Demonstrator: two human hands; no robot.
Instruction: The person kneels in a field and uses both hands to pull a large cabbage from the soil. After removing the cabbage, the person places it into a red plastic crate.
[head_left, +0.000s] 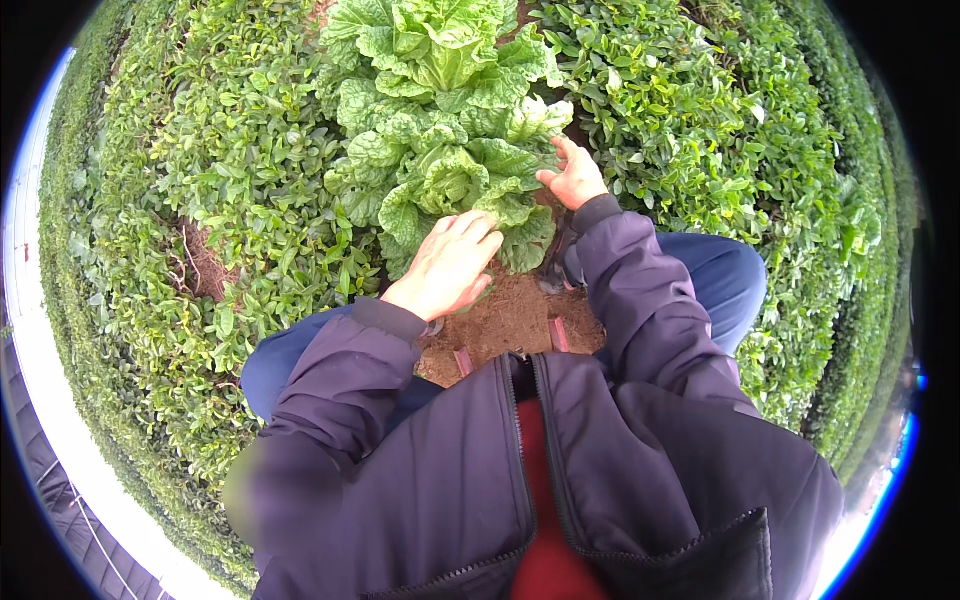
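Note:
A leafy green Chinese cabbage (454, 180) with crinkled leaves grows right before me. My left hand (450, 262) is at its near left side, back up, fingertips over the front leaves; whether they pinch a leaf is hidden. To the right of the head, my right hand (576, 174) reaches along the outer leaves with thumb and forefinger apart. No object shows between them. Beyond this plant stands another cabbage (442, 56), its leaves overlapping the nearer one.
Dense leafy shrub rows flank me on the left (247, 150) and right (697, 127). Brown soil (510, 315) lies between my bent knees, with two reddish strips (559, 335) on it. A dark shoe (555, 274) shows beside the near cabbage.

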